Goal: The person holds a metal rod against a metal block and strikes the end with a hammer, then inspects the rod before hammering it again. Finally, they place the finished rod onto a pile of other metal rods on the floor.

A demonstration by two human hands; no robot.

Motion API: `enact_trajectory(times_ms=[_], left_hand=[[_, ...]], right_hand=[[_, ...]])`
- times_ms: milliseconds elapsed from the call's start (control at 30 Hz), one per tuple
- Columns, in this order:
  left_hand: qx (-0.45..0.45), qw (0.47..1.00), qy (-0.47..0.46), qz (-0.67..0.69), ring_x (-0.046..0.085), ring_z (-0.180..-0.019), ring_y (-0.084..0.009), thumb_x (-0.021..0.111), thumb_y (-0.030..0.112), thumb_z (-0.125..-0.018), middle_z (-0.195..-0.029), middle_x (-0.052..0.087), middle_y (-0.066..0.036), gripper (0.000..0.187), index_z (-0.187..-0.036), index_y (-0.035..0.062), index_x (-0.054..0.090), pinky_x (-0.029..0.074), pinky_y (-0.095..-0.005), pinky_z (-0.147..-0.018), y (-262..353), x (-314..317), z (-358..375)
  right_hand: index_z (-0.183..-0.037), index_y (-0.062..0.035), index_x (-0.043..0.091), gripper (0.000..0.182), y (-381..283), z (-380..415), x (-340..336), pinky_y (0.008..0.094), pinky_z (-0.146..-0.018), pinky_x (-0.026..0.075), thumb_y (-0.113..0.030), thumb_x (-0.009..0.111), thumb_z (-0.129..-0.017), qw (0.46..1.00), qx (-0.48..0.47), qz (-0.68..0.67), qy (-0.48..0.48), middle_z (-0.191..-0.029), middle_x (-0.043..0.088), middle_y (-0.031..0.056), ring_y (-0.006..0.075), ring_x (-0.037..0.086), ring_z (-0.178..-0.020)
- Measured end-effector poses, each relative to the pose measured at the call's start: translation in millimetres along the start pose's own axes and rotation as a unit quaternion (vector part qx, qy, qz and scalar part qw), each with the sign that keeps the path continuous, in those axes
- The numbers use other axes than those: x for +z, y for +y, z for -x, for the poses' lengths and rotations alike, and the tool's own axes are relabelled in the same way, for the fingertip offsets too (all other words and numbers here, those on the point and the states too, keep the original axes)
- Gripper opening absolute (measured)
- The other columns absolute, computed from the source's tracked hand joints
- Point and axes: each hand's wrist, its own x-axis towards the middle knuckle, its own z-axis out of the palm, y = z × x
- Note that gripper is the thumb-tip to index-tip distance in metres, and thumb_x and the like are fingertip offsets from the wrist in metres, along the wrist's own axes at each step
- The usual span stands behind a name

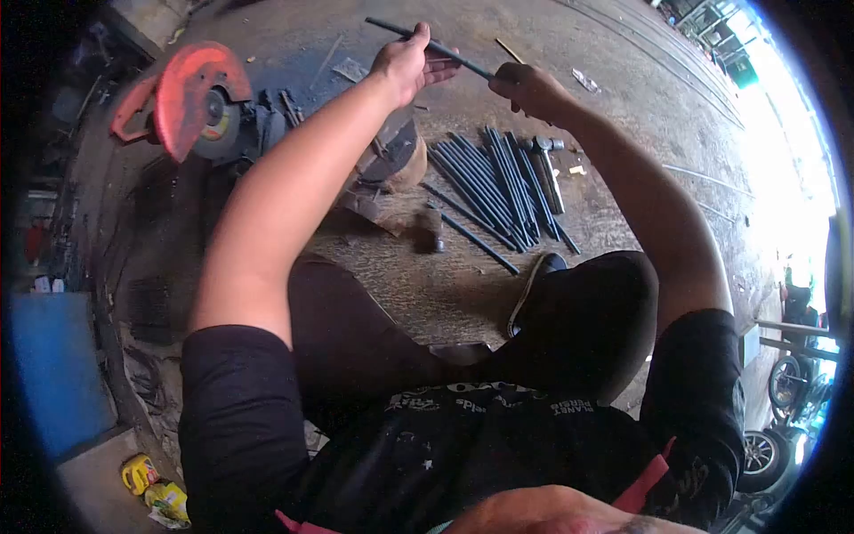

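Note:
A long dark metal rod (463,60) is held up in front of me, slanting down from left to right. My left hand (411,67) supports it towards its far left end, thumb over the rod and fingers stretched out beneath. My right hand (529,91) is closed around its other end. Below my hands, several similar dark rods (485,182) lie fanned out on the ground. A hammer (549,173) with a metal handle lies at their right side. Another hammer head (432,233) is at their lower left.
An orange-guarded cut-off saw (200,102) stands at the left. Near my left forearm is a wooden stump (407,160) with dark metal on top. My shoe (534,285) is close to the rods. Motorcycle wheels (763,452) show at the far right, yellow packages (156,485) at the lower left.

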Motion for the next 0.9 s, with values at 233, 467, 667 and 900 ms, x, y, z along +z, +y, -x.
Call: enact_trajectory(times_ms=[233, 467, 667, 900], left_hand=[[0.054, 0.994, -0.059, -0.076, 0.067, -0.091, -0.0246, 0.050, 0.042, -0.096, -0.098, 0.066, -0.013, 0.040, -0.104, 0.0026, 0.055, 0.056, -0.0375, -0.081, 36.3, -38.3, 134.4], [0.144, 0.978, -0.049, -0.144, 0.067, -0.088, -0.0230, 0.050, 0.046, -0.095, -0.100, 0.065, -0.015, 0.046, -0.106, 0.0014, 0.054, 0.057, -0.0350, -0.077, 46.6, -33.2, 163.9], [0.182, 0.957, -0.213, 0.071, 0.051, -0.120, -0.0327, 0.031, 0.067, -0.091, -0.123, 0.055, -0.024, 0.079, -0.130, -0.0004, 0.044, 0.038, -0.0480, -0.104, 67.2, -17.0, 176.1], [0.183, 0.922, -0.224, 0.257, 0.033, -0.133, -0.0411, 0.017, 0.084, -0.079, -0.139, 0.039, -0.029, 0.107, -0.139, -0.0026, 0.033, 0.025, -0.0518, -0.111, 107.3, -21.1, 192.6]], right_hand=[[-0.100, -0.0064, 0.063, 0.024, -73.4, 77.7, 24.3, 0.0415, -0.078, 0.050, -0.028, 0.056, -0.091, 0.983, -0.160, 0.020, 0.091, -0.096, 0.066, 0.0189, 0.0362, 0.064, -0.092], [-0.097, 0.0002, 0.057, 0.034, -76.2, 85.1, 61.3, 0.0387, -0.071, 0.048, -0.030, 0.068, -0.085, 0.968, -0.202, -0.112, 0.097, -0.082, 0.060, 0.0171, 0.0277, 0.062, -0.079], [-0.096, 0.0014, 0.056, 0.032, -76.6, 86.7, 76.1, 0.0277, -0.063, 0.043, -0.030, 0.063, -0.091, 0.956, -0.135, -0.260, -0.005, -0.076, 0.055, 0.0031, 0.0103, 0.050, -0.070], [-0.092, -0.0021, 0.056, 0.032, -100.1, 117.1, 73.2, 0.0246, -0.058, 0.037, -0.033, 0.054, -0.097, 0.912, -0.074, -0.383, -0.126, -0.072, 0.049, -0.0014, 0.0072, 0.042, -0.064]])
